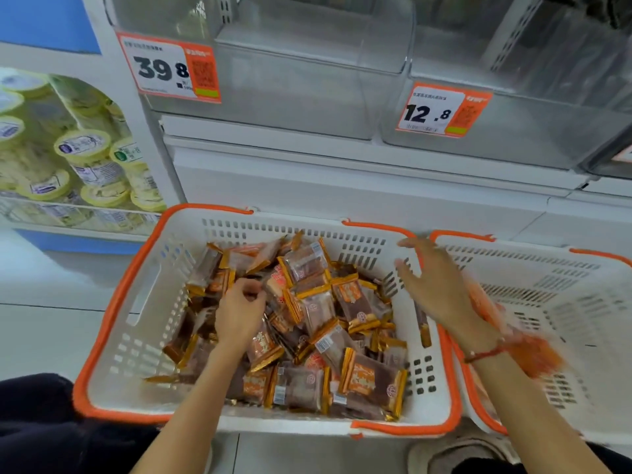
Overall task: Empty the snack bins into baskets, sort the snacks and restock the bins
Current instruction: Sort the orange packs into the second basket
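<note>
Nearest the camera, a white slotted plastic basket with an orange rim (102, 336) sits on the pale floor, heaped with small brown snack packets in clear wrappers edged with gold and orange (342, 316); their printed labels and barcodes are too small to read. The left hand (239, 313) reaches down into the heap, its fingers curled tight on the packets at the pile's middle, though what exactly they pinch cannot be told. The right hand (434, 282) hangs above the basket's right edge with fingers straight and spread, holding nothing; a red cord bracelet (485, 354) circles its wrist. Just beside it stands a second white basket with orange trim (581, 302) (a blurred orange smear shows inside it near the wrist).

Farther back, two clear plastic shelf bins (290, 83) sit on the white shelving. Orange-and-white price tags are fixed to their fronts, the left tag (167, 68) reading "39 8", the right tag (441, 111) "12.8"; the smaller print is illegible. At far left, yellow-lidded tubs (82, 145) fill a neighbouring shelf.
</note>
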### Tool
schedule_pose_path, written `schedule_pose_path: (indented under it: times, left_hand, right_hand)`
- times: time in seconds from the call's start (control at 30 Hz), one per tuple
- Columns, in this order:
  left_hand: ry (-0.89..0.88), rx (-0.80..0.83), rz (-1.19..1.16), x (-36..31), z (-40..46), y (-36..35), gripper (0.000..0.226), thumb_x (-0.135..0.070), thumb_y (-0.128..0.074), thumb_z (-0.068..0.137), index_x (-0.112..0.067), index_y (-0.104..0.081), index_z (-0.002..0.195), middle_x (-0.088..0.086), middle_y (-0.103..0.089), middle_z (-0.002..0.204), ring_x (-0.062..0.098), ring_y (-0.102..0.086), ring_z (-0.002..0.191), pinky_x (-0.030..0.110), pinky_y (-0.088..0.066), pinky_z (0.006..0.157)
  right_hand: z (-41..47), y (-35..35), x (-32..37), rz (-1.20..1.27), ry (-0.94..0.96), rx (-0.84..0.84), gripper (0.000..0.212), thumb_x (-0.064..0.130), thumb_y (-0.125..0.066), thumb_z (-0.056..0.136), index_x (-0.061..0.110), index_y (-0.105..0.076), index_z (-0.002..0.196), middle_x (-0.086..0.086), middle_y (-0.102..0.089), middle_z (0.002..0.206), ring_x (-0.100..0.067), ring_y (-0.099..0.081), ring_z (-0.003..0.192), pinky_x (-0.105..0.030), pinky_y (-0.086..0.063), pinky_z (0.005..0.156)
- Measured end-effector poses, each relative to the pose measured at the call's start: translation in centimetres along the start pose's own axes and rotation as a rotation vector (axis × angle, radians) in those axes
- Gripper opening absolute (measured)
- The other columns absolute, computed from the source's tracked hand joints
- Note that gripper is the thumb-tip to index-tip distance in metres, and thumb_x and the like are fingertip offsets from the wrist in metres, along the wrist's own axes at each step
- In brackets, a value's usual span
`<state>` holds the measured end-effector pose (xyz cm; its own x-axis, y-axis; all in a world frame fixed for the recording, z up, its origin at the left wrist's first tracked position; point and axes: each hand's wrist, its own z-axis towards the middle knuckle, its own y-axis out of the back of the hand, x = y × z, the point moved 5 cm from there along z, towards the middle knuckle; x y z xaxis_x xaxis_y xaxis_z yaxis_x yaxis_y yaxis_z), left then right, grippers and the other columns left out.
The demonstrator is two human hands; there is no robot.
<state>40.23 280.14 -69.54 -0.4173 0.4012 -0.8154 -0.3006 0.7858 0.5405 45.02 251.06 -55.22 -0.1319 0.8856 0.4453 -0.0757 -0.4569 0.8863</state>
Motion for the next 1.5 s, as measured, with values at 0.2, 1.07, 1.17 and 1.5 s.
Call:
schedule_pose_path:
  times: [0.2,1.07,1.17,1.5]
  left_hand:
    - [-0.521,-0.025,0.415,-4.9,3.1,1.2,0.06,-0.027,-0.068,0.088,-0.024,-0.044,0.143,0.003,-0.043,0.146,0.027,-0.037,0.135,0.043,-0.035,0.108]
    - [-0.502,0.115,0.416,-6.8,3.8,0.3,0.043,-0.004,-0.057,0.08,-0.018,-0.063,0.119,0.007,-0.06,0.121,0.031,-0.053,0.114,0.042,-0.044,0.095]
    - [-0.543,0.248,0.453,-8.2,2.4,-1.1,0.031,-0.016,-0.058,0.087,-0.024,-0.066,0.116,0.0,-0.064,0.119,0.021,-0.059,0.109,0.036,-0.049,0.085]
    - [-0.7,0.157,0.808,-4.5,1.6,-1.9,0.059,-0.02,-0.064,0.09,-0.02,-0.043,0.145,0.001,-0.048,0.146,0.021,-0.036,0.14,0.04,-0.047,0.097]
  right_hand:
    - [1.5,-14.0,8.5,-0.265,0.312,0.373,0.098,0.056,-0.07,0.078,0.029,-0.014,0.154,-0.006,-0.006,0.162,-0.03,-0.004,0.149,-0.056,-0.012,0.118]
    - [-6.0,-13.5,5.0,-0.102,0.407,1.061,0.063,0.063,-0.064,0.08,0.025,-0.058,0.13,0.003,-0.063,0.125,-0.013,-0.057,0.109,-0.034,-0.05,0.09]
    - [-2.6,-13.1,4.3,0.087,0.245,0.739,0.042,0.047,-0.06,0.091,0.026,-0.062,0.126,0.003,-0.065,0.119,-0.012,-0.059,0.099,-0.035,-0.051,0.084]
    - [1.6,-16.8,0.2,-0.343,-0.026,0.554,0.128,0.069,-0.074,0.063,0.007,-0.007,0.153,-0.014,-0.02,0.156,-0.033,-0.014,0.143,-0.05,-0.015,0.117]
